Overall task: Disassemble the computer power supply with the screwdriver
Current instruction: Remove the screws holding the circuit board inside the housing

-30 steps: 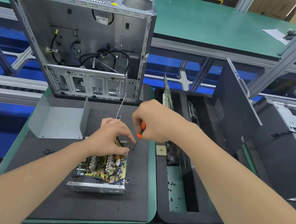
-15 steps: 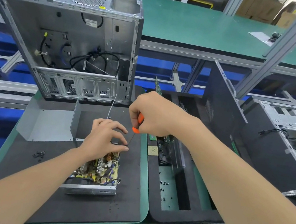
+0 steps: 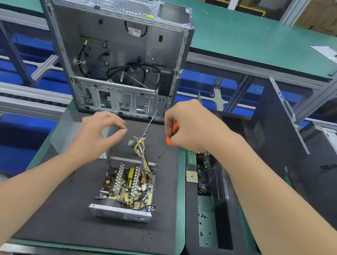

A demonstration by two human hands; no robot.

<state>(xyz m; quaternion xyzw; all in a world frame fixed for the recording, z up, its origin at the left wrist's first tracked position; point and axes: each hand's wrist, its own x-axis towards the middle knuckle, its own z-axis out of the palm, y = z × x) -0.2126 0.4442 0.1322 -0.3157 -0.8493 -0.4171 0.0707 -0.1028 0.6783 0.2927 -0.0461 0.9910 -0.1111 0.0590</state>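
Black foam mat [image 3: 71, 218] on the green counter [image 3: 181, 239] carries the opened power supply [image 3: 125, 189] at lower centre, long axis running up the frame. My right hand [image 3: 189, 126] grips the orange screwdriver [image 3: 172, 135], tip slanting down-left just above the unit's upper right corner. My left hand [image 3: 95, 135] hovers upper left of it, fingers [image 3: 115, 121] curled thumb-to-forefinger, and I cannot tell whether they pinch anything.

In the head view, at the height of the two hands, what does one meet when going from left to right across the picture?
left hand → power supply's wire bundle → right hand, gripping the orange screwdriver → black side panel
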